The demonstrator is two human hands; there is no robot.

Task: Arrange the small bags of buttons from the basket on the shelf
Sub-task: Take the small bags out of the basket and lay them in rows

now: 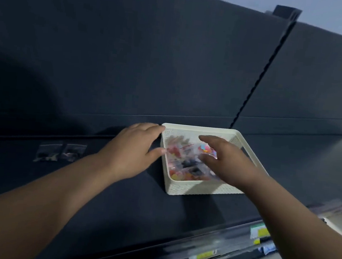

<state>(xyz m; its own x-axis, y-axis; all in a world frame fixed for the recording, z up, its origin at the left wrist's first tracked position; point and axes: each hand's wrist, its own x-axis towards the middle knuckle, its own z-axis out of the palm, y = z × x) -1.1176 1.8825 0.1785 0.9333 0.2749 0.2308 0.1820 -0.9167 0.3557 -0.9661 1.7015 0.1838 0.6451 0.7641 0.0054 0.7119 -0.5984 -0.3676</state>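
— Why is the left hand (134, 146) at the side of the basket (193, 189)?

— I think it steadies it. The fingers lie together and rather straight against the back-left corner of the rim, and the thumb touches the left wall. They are not curled round anything. The basket is light plastic, so it can slide on the dark shelf (116, 197) when someone digs inside.

— And the right hand (226, 158)?

— It is over the basket, with the fingers apart and a little bent and the thumb held away from them, as if ready to pinch. Under it lie the small bags (183, 166), a loose heap of clear packets with coloured buttons. The picture is blurred there — I cannot tell if the fingertips touch a packet.

— Is something already arranged?

— Yes, two bags (48, 151) lie flat side by side on the shelf, well to the left of the basket. Probably the row begins there, so the work is at an early stage — most packets are in the basket.

— What is below?

— Price labels (260, 232) on the front edge.
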